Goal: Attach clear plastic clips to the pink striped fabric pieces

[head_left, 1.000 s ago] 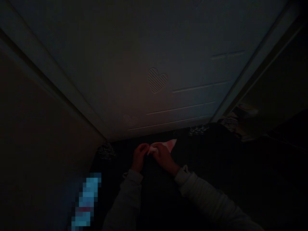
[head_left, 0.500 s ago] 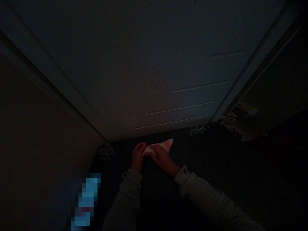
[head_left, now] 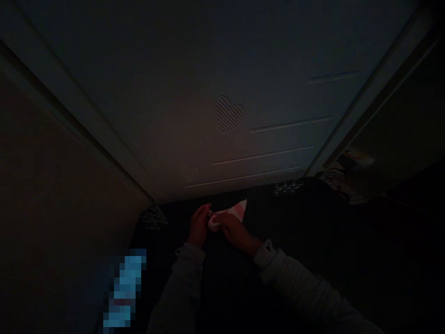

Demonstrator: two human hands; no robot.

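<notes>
In dim light, my left hand (head_left: 199, 226) is curled around a small shiny, clear object (head_left: 210, 213), mostly covered by fingers; it looks like glass, but its kind is unclear. My right hand (head_left: 238, 234) grips a pink-and-white cloth (head_left: 239, 210) and presses a fold of it against that object. One pointed corner of the cloth sticks out to the right, beyond my fingers. Small clear glass-like pieces with round rims stand in a cluster (head_left: 154, 218) to the left of my hands. A second cluster (head_left: 288, 186) of them is at the right, near the panel.
A pale upright panel (head_left: 167, 106) with embossed hearts and lines rises behind the dark surface (head_left: 278, 218). At the left is a brownish wall (head_left: 62, 195). A bright, pixelated blue patch (head_left: 127, 283) lies at lower left. Dim items (head_left: 358, 157) sit at far right.
The cloth has bunched up and now curls round below the small object, its corner drawn slightly left. More of the shiny object shows between my hands. Both hands stay nearly in place.
</notes>
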